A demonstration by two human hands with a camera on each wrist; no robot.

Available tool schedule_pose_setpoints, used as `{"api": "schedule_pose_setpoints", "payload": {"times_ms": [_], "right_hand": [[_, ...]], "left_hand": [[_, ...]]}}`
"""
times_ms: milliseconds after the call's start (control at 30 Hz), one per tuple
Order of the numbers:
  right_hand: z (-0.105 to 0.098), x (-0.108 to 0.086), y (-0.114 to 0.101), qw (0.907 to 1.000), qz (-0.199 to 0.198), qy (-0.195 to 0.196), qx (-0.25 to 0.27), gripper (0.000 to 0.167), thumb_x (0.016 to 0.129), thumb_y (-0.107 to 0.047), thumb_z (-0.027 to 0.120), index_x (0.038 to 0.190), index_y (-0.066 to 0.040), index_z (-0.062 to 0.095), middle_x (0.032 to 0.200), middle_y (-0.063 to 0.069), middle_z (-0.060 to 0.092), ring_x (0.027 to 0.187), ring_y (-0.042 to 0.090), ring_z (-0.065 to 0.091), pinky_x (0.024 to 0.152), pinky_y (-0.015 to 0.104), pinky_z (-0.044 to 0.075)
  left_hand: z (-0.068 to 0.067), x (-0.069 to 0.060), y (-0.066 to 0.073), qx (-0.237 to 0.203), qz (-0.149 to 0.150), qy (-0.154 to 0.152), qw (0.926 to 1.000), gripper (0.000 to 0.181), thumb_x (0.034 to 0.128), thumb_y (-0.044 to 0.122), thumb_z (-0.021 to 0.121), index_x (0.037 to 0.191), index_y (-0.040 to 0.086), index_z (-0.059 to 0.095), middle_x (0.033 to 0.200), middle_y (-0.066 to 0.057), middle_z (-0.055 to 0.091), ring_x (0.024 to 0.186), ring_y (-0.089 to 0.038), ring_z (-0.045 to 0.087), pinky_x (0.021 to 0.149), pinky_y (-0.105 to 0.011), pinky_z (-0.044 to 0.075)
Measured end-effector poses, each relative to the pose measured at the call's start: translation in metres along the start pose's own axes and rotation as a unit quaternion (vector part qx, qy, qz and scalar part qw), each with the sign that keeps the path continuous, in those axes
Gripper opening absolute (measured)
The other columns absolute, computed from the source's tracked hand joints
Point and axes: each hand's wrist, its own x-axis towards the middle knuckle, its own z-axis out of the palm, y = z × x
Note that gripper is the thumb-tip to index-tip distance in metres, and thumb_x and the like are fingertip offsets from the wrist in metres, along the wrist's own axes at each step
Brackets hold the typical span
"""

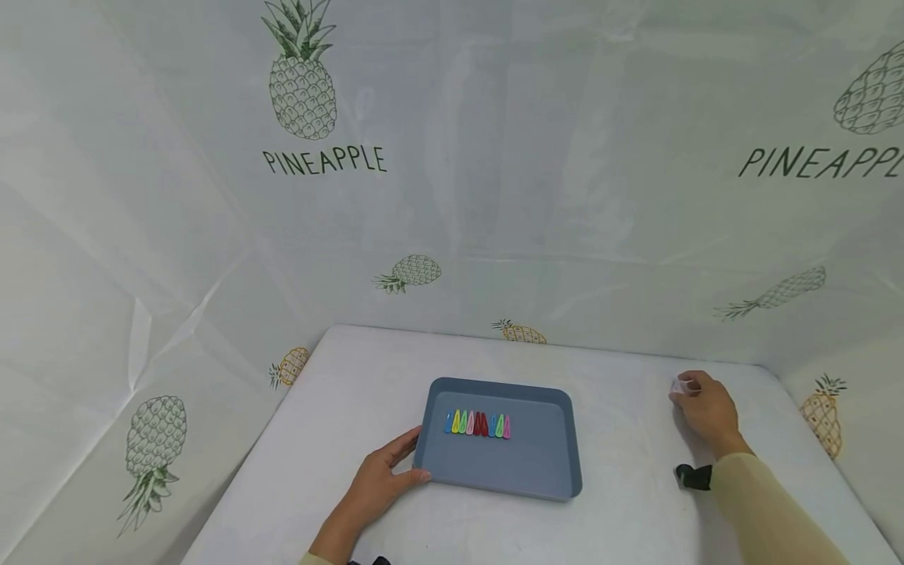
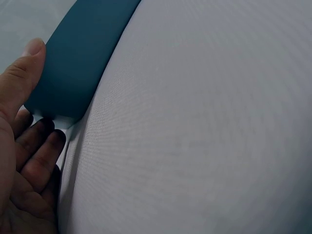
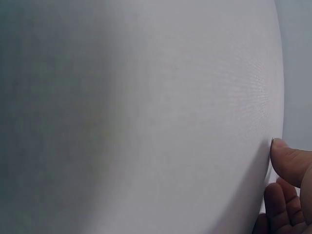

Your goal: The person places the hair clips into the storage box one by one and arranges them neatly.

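Note:
In the head view a blue-grey tray [image 1: 537, 455] lies on the white table, with a row of several coloured hair clips [image 1: 477, 424] inside it. My left hand [image 1: 377, 482] holds the tray's left front corner, thumb at the front and fingers along the left side. The left wrist view has the thumb against the tray wall [image 2: 83, 53] and curled fingertips by its lower edge. Off to the tray's right, my right hand [image 1: 708, 410] pinches a small, clear, whitish piece [image 1: 681, 386]. Its kind is not clear, and the right wrist view does not show it.
The white tabletop [image 1: 621, 439] stretches around the tray. A pale sheet [image 1: 530, 212] printed with pineapples rises behind the table and along both sides. A black wrist camera [image 1: 694, 476] sticks out from the right sleeve, near the table surface.

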Motion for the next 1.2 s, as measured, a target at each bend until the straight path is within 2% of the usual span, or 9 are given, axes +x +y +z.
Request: {"api": "schedule_pose_setpoints", "payload": {"times_ms": [333, 600, 833, 1000, 1200], "right_hand": [[0.000, -0.007, 0.000, 0.9999, -0.009, 0.013, 0.004, 0.044, 0.102, -0.007, 0.062, 0.143, 0.005, 0.048, 0.139, 0.037, 0.050, 0.121, 0.054, 0.050, 0.099, 0.071, 0.045], [-0.006, -0.010, -0.002, 0.9998, 0.005, 0.018, -0.003, 0.037, 0.109, -0.014, 0.048, 0.143, 0.002, 0.048, 0.139, 0.037, 0.054, 0.120, 0.055, 0.054, 0.096, 0.069, 0.048], [-0.005, -0.012, -0.002, 0.9990, 0.010, 0.043, 0.008, 0.036, 0.109, -0.013, 0.047, 0.142, 0.002, 0.049, 0.139, 0.036, 0.055, 0.122, 0.054, 0.054, 0.096, 0.068, 0.048], [-0.004, -0.016, -0.006, 0.9979, -0.014, 0.059, 0.020, 0.032, 0.109, -0.013, 0.051, 0.137, 0.001, 0.056, 0.134, 0.035, 0.061, 0.115, 0.050, 0.062, 0.084, 0.056, 0.053], [-0.004, -0.023, -0.020, 0.9976, -0.009, 0.050, 0.047, 0.031, 0.108, -0.015, 0.055, 0.135, 0.000, 0.060, 0.129, 0.032, 0.064, 0.106, 0.042, 0.067, 0.071, 0.033, 0.053]], "left_hand": [[0.003, -0.001, 0.001, 0.007, 0.004, -0.002, 1.0000, 0.081, 0.0864, 0.045, 0.086, 0.156, 0.019, 0.053, 0.157, -0.001, 0.056, 0.145, -0.028, 0.054, 0.120, -0.060, 0.042], [0.002, -0.001, 0.001, 0.008, 0.008, -0.002, 0.9999, 0.082, 0.0866, 0.045, 0.086, 0.156, 0.018, 0.053, 0.157, -0.002, 0.056, 0.145, -0.029, 0.055, 0.119, -0.061, 0.042], [0.001, -0.001, 0.000, 0.006, 0.005, -0.006, 0.9999, 0.082, 0.0865, 0.046, 0.086, 0.157, 0.019, 0.052, 0.157, -0.001, 0.056, 0.145, -0.028, 0.054, 0.120, -0.061, 0.042], [0.000, -0.001, -0.001, 0.006, 0.004, -0.005, 1.0000, 0.082, 0.0864, 0.047, 0.085, 0.157, 0.020, 0.052, 0.158, -0.002, 0.055, 0.146, -0.028, 0.054, 0.120, -0.061, 0.041], [0.000, -0.001, -0.001, 0.005, 0.004, -0.003, 1.0000, 0.083, 0.0858, 0.047, 0.086, 0.157, 0.021, 0.052, 0.158, -0.001, 0.056, 0.146, -0.028, 0.054, 0.120, -0.060, 0.042]]}}
